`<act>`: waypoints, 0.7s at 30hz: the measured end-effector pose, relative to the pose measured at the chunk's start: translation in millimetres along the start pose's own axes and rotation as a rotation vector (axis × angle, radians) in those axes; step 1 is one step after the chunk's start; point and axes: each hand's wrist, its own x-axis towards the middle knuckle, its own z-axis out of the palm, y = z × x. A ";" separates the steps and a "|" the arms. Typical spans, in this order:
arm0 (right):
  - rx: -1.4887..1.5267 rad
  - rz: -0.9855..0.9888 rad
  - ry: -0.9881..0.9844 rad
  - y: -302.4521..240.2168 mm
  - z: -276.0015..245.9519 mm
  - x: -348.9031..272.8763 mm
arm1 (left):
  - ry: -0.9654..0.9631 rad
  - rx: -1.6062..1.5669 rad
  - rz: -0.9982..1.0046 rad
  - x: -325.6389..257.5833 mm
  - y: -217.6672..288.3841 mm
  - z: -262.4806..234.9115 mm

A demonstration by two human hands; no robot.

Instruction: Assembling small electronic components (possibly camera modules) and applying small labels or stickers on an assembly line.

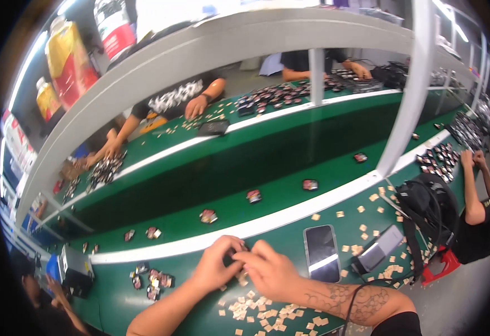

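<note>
My left hand [219, 264] and my right hand [270, 271] meet over the green table in front of me. Between the curled fingers of my left hand is a small dark part [230, 256], mostly hidden. The right thumb and forefinger are pinched together against it; whether they hold a smaller piece as well I cannot make out. Below my hands lies a loose spread of small tan square pieces [267, 315]. Left of my left forearm sits a group of small black parts with red and pale faces [158, 280].
A phone [322, 253] and a grey box-shaped device [380, 249] with a black cable lie right of my hands, near a black bag [428, 201]. Beyond a white rail [200, 244], a green conveyor [281, 204] carries spaced parts. Several people work around it.
</note>
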 end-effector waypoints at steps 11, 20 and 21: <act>-0.167 0.014 -0.421 -19.7 -14.3 21.9 | -0.040 0.176 -0.038 -61.8 18.0 -12.3; -0.405 -0.021 -0.523 -33.9 -6.9 18.3 | -0.118 0.361 -0.161 -77.5 31.0 -21.6; -0.463 -0.056 -0.535 -36.4 -5.6 18.0 | -0.090 0.362 -0.103 -75.5 27.0 -22.1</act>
